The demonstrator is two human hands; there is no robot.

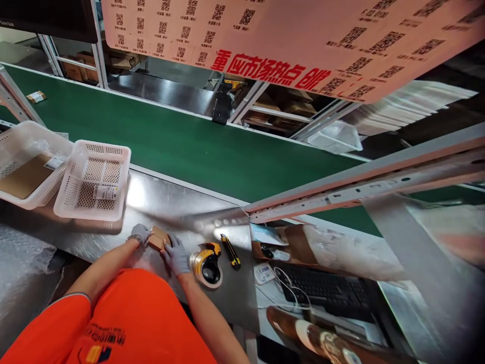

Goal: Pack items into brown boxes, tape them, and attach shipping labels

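Lower left of centre: small brown cardboard box (158,237) on the shiny metal table (182,202), pinched between two grey-gloved hands. Left hand (140,233) pressed against the box's left end, fingers curled onto it, a wristwatch (133,238) at the wrist. Right hand (176,256) flat against the box's right side, fingers spread and laid over its edge. Neither hand closed into a fist; both bearing on the box, with the box between them.

Just right of the right hand: tape dispenser (206,265) with a yellow and black body, lying on the table, almost touching the glove. Beside it, further right: yellow and black box cutter (231,251), lying slantwise.

Left of the frame: two white plastic baskets, the nearer basket (93,181) with a paper label inside, the farther basket (26,164) holding a flat brown parcel, rims touching.

Across the middle: green conveyor belt (182,146). Lower right: black keyboard (326,288) with a white cable lying just beside it. Top of the frame: large pink board (303,40) printed with square codes and red characters. Bottom: orange shirt (125,323), sleeves to the upper arm.
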